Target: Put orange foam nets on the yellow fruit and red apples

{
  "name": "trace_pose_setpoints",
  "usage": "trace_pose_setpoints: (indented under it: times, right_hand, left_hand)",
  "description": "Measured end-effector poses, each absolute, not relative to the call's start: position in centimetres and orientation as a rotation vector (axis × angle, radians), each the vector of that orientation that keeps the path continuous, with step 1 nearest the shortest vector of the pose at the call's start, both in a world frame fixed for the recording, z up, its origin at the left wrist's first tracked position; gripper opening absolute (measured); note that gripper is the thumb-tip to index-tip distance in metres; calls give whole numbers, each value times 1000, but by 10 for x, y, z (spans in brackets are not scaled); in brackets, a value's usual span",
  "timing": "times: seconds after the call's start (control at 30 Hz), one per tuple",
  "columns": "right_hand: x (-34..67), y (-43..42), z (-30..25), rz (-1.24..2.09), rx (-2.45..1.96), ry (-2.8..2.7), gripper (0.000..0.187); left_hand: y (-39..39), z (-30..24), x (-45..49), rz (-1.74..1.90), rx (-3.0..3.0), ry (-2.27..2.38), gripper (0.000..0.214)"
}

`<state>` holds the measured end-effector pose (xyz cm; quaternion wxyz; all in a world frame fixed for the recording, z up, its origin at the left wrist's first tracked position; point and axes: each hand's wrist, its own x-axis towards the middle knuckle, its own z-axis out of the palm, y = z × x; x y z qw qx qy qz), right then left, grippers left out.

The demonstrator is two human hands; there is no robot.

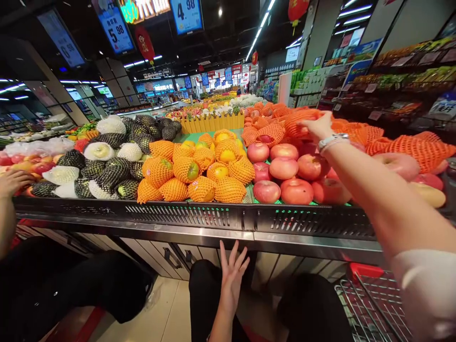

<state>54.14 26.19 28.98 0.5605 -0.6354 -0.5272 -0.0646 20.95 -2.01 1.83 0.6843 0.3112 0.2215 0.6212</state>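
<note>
My right hand [318, 126], with a bracelet on the wrist, reaches over the apple bin. Its fingers are closed on an orange foam net [297, 122] at the back of the bare apples; whether an apple is inside is hard to see. Under it lie pinkish-red apples [284, 168] in rows. My left hand [233, 270] is open, fingers spread, low in front of the steel shelf edge [221, 233], holding nothing. Left of the apples sit yellow-green fruits in orange-yellow foam nets [187, 168].
Fruits in black and white nets [113, 173] fill the left side. At far left another person's hand [16, 182] rests by apples. A black slotted crate wall [185, 213] fronts the display. A wire shopping cart [374, 304] stands at lower right.
</note>
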Motion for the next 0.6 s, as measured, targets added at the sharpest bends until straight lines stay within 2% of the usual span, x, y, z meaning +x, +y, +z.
trace_pose_setpoints:
  times: [0.13,0.23,0.3,0.37,0.47,0.53,0.6]
  right_hand:
    - [537,277,288,107,-1674,-1362,63]
    - [535,259,295,238,-1701,-1480,65]
    - [539,233,303,286,-1717,-1520,57]
    - [550,190,307,142,-1726,-1544,56]
    - [581,94,285,-377,-1618,-1612,61]
    - [608,20,242,-630,-1613,-1502,55]
    - [634,-50,185,-721,-1714,-1329,50]
  left_hand:
    - [-4,-3,199,1466,694,569,105]
    - [4,-3,202,1452,730,585,104]
    - [3,-2,207,1416,762,600,104]
    - [-1,-4,210,1383,794,617,105]
    - [-10,-12,209,1334,841,674,98]
    - [-14,-17,208,1294,864,734,94]
    - [-14,-19,209,1263,887,791,94]
